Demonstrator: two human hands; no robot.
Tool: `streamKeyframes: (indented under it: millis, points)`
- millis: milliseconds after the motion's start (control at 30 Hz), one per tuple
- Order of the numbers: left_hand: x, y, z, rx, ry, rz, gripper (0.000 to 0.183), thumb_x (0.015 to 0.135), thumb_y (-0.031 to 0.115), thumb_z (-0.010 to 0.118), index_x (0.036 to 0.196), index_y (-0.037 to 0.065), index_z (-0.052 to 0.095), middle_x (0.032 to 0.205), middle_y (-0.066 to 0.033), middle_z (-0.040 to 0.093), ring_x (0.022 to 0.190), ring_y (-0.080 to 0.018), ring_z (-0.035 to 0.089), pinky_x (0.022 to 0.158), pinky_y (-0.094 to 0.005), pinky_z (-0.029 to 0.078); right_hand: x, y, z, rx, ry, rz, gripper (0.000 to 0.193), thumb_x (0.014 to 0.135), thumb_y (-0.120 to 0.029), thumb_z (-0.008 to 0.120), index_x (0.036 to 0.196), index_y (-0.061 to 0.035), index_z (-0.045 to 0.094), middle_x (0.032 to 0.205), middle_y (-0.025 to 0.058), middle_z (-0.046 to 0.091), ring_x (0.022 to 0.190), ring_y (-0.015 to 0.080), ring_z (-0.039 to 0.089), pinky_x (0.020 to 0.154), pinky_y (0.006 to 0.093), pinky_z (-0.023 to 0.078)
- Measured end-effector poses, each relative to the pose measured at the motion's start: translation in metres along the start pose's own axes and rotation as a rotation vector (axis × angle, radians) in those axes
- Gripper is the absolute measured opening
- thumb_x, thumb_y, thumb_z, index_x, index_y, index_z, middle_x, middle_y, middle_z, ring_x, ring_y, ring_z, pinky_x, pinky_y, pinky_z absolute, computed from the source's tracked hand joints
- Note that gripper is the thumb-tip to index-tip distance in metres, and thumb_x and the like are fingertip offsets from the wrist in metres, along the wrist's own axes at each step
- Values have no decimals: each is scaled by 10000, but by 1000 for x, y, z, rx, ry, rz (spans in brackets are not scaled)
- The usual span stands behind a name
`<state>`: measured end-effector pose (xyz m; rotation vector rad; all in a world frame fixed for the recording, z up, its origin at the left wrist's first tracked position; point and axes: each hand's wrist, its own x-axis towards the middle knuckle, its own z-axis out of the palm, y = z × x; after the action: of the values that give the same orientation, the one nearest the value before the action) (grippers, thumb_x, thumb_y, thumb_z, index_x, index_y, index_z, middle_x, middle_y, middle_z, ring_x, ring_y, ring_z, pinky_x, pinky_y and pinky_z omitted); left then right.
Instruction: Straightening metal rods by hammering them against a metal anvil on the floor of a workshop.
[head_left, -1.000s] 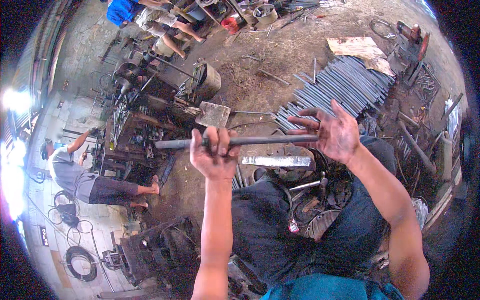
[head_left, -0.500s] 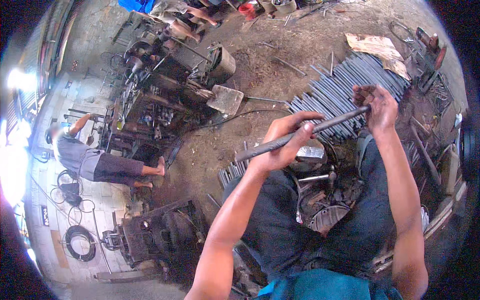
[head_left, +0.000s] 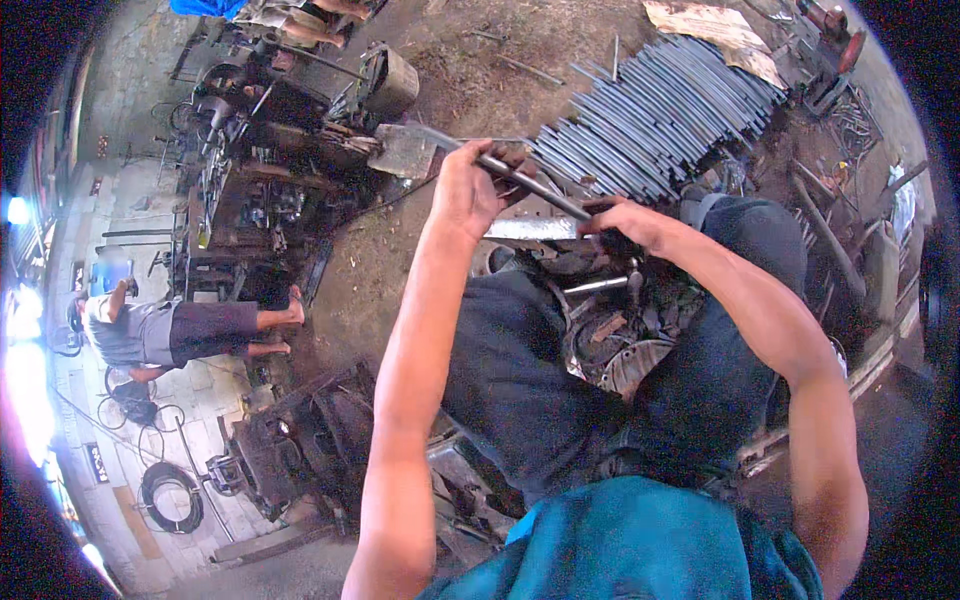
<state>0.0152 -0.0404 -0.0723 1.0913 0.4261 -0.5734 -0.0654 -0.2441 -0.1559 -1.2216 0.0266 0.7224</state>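
Observation:
A dark metal rod (head_left: 535, 186) slants in front of me from upper left to lower right, raised over a metal block with a shiny top (head_left: 535, 229). My left hand (head_left: 472, 192) is closed around its middle. Its lower right end sits in the curled fingers of my right hand (head_left: 630, 224). Just nearer to me than the block, a hammer (head_left: 634, 284) lies between my knees among dark metal scrap. Beyond my hands a broad row of similar grey rods (head_left: 670, 115) lies on the dirt floor.
A flattened piece of cardboard (head_left: 715, 28) lies at the rods' far end. To the left stand a flat-bladed shovel (head_left: 402, 150), a bucket (head_left: 392, 82) and a cluttered bench (head_left: 265, 215). A co-worker (head_left: 165, 330) stands farther left. Loose bars (head_left: 830, 235) lie at right.
The rod has swung from rising rightward to falling rightward. My right hand has come nearer and to the left; my left hand has moved away and to the left. The view has shifted too.

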Motion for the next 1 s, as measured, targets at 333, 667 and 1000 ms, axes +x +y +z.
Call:
streamKeyframes:
  millis: [333,667,1000]
  points:
    - [8,-45,3,1702,-149,329,539,873,462,500,1153,4,549,977,-211,639,870,-269,645,787,-381,492,-15,60,33,101,109,73,135,779,-161,609,841,-44,634,674,25,554,571,124,511,531,261,413]
    - [1,-59,-10,1741,-105,185,582,867,508,458,1074,-18,593,989,-236,618,937,-350,595,854,-422,447,14,164,-9,-164,352,340,290,791,-303,641,706,-50,529,589,50,477,449,192,488,425,351,397]
    - [49,-248,-60,198,46,-136,627,865,551,434,1045,-41,539,920,-236,646,795,-350,646,754,-430,499,0,174,20,-261,147,60,417,803,-253,561,1161,-41,538,976,78,595,872,153,511,678,357,427]
